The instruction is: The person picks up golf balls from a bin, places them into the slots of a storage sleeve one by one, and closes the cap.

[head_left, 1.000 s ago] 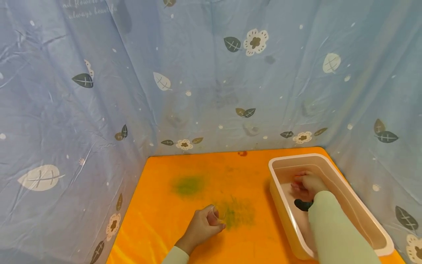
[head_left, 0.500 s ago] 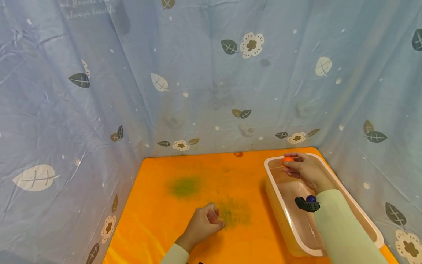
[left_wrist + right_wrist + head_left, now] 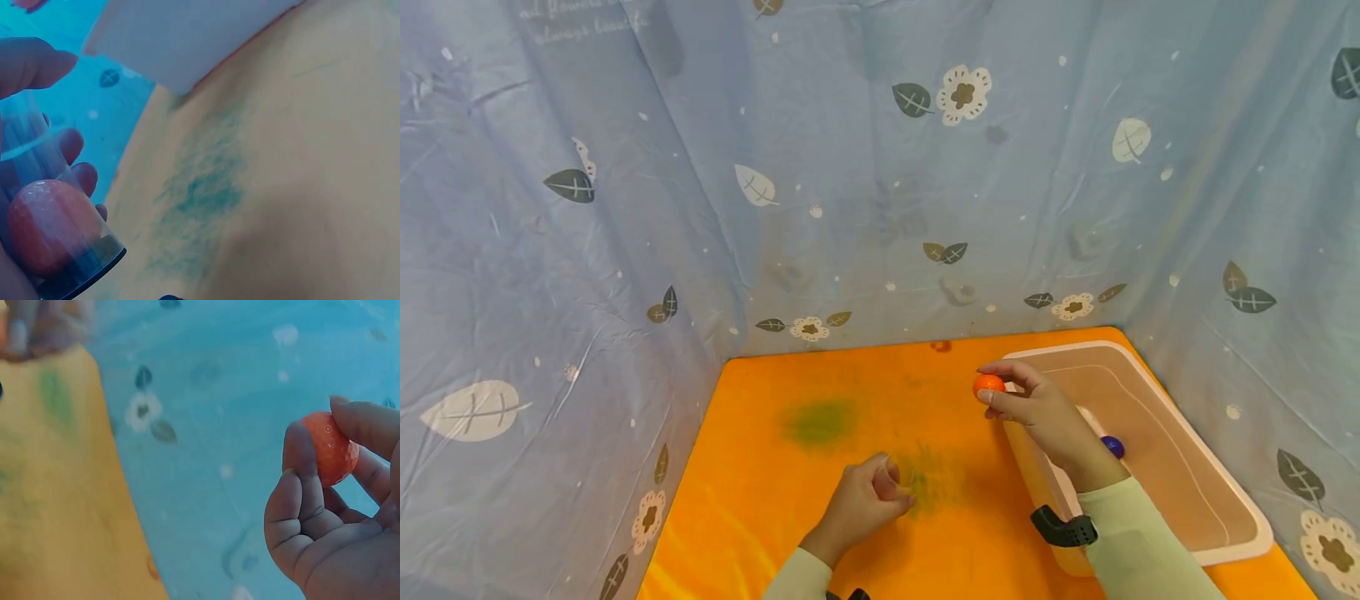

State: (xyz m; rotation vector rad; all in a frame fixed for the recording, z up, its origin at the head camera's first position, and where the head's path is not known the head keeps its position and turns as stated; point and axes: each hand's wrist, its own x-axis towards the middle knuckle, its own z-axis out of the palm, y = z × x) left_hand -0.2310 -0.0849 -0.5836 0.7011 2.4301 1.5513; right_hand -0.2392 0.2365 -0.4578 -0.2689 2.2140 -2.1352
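My left hand (image 3: 861,508) grips a clear cylindrical cup (image 3: 31,134) above the orange tabletop. In the left wrist view, a reddish-orange ball (image 3: 53,228) sits inside the cup near its dark-rimmed end. An orange ball (image 3: 988,386) with a dimpled surface, like a golf ball, is pinched between the thumb and fingers of my right hand (image 3: 1041,417). That hand is over the left rim of a pale pink plastic bin (image 3: 1157,458), higher and to the right of the left hand. In the bin lies a dark blue ball (image 3: 1112,447).
The orange tabletop (image 3: 760,500) has green smudges and a small red mark near its back edge. Blue curtains (image 3: 850,167) printed with leaves and flowers stand at the back and both sides. A black strap (image 3: 1063,529) is on the right wrist.
My right hand has come up out of the bin with the orange ball and moved left, over the rim. The blue ball has come into view. My left hand stays nearly in place.
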